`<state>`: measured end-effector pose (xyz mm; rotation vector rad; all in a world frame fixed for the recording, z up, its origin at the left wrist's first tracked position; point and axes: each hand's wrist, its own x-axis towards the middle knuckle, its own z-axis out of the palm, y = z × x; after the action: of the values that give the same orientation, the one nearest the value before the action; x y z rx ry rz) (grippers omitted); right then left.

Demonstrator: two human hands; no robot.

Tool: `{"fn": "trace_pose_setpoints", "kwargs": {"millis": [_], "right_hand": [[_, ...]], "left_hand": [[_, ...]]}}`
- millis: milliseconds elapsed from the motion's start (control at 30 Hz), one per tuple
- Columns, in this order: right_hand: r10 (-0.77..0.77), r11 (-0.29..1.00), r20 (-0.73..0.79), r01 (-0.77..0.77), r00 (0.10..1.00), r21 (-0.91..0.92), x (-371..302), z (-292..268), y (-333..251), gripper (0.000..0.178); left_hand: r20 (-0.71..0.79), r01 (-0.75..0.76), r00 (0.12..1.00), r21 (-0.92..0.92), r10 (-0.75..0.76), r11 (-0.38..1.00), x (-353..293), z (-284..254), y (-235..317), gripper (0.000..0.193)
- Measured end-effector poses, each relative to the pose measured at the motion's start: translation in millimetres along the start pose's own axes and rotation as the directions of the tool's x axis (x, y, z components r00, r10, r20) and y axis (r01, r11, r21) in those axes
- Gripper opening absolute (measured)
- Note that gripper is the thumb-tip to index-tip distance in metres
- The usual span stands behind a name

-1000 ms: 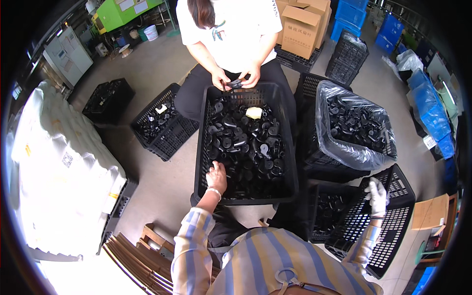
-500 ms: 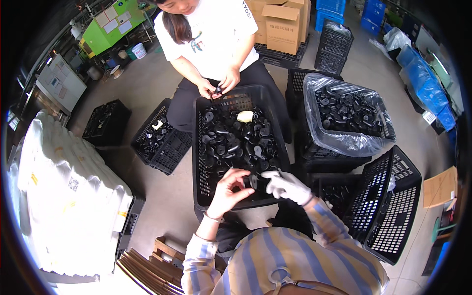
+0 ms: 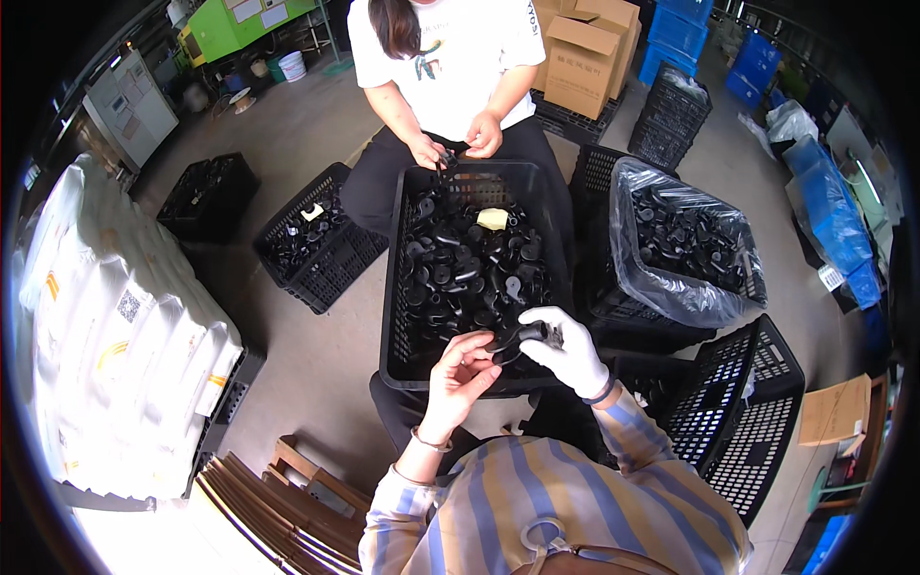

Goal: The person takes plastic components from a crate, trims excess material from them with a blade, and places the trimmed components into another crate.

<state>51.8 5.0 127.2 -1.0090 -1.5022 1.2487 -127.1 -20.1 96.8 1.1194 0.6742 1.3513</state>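
My bare left hand (image 3: 458, 379) and white-gloved right hand (image 3: 575, 356) are pinching a curved black plastic part (image 3: 527, 334).
Left of centre, grey floor (image 3: 311, 374) is bordering the rectangular black crate (image 3: 391, 287).

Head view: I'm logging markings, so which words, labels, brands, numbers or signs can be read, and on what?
I locate print here but don't copy it.
Open cardboard box: dark print on front, not quoted.
Co-worker's white shirt: dark sleeve lettering, not quoted.
White wrapped stack: square code, too small to read.
Green machine and pale cabinet: posted sheets, too small to read.
White label, far right: too small to read.
Held black part: no print made out.
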Motion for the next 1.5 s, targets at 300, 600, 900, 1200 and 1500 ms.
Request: {"fn": "trace_pose_setpoints", "kwargs": {"millis": [300,600,900,1200,1500], "right_hand": [[-0.077,0.994,-0.042,0.073,0.996,-0.085,-3.0,3.0,-2.4,0.032],[-0.317,0.900,-0.028,0.292,0.948,-0.322,1.1,3.4,-2.9,0.030],[-0.390,0.841,-0.098,0.311,0.915,-0.443,2.8,36.9,9.3,0.031],[-0.322,0.858,-0.143,0.224,0.936,-0.463,7.9,38.1,31.9,0.025],[0.451,0.838,-0.251,-0.309,0.856,0.450,46.4,36.2,58.6,0.032]], "left_hand": [[-0.066,-0.009,0.998,-0.156,-0.001,0.988,-1.5,7.9,8.2,0.036],[-0.063,0.127,0.986,-0.310,-0.154,0.942,-2.9,6.1,-1.2,0.024],[-0.377,-0.072,0.919,0.135,0.119,0.988,17.9,37.1,-9.5,0.012],[-0.324,0.057,0.926,0.626,0.193,0.778,27.4,17.5,-32.0,0.019],[-0.318,-0.058,0.862,0.713,0.396,0.699,33.0,30.7,-42.2,0.022]]}}
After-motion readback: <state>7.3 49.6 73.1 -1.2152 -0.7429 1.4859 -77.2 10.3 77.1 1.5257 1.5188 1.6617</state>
